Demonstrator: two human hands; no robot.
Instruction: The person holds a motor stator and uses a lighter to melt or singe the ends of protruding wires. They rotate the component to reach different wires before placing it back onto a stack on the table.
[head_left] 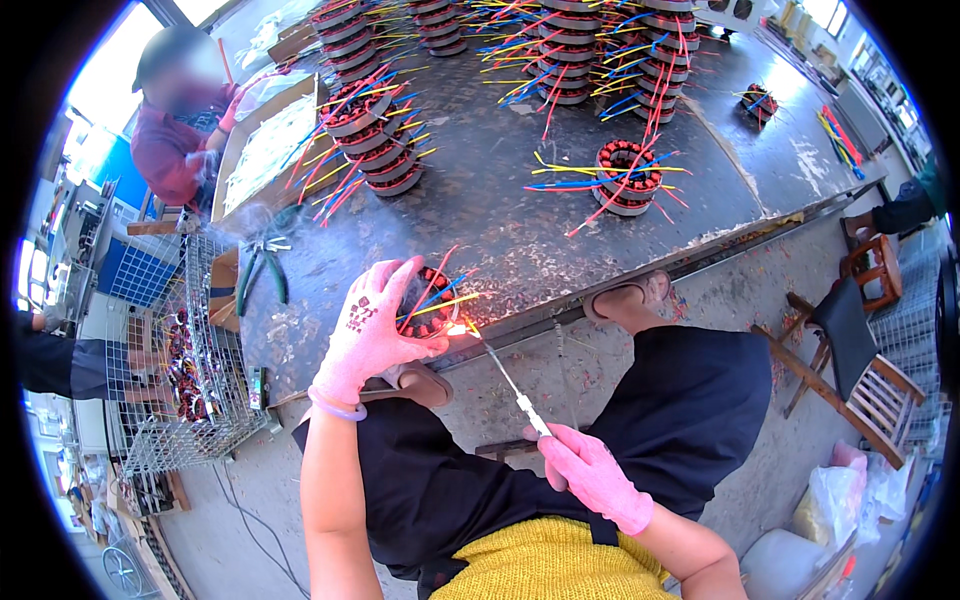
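Note:
At the near edge of the workbench, my pink-gloved left hand (370, 325) is wrapped round a motor stator (428, 318) with red windings and red, blue and yellow lead wires. Its palm and fingers cover the stator's left side. My right hand (597, 476), also gloved in pink, is closed on the white handle of a thin rod (508, 374). The rod points up and left to the stator's lower right side. A bright orange glow shows at its tip, beside the wires; exact contact is hard to make out in the glare.
Tall stator stacks (570, 60) line the bench's far side; a shorter leaning stack (375, 145) and a lone stator (628, 178) stand nearer. Green-handled pliers (262, 270) lie left. A wire basket (190, 400) holds stators. Another person (180, 130) sits far left beside a cardboard box (270, 150).

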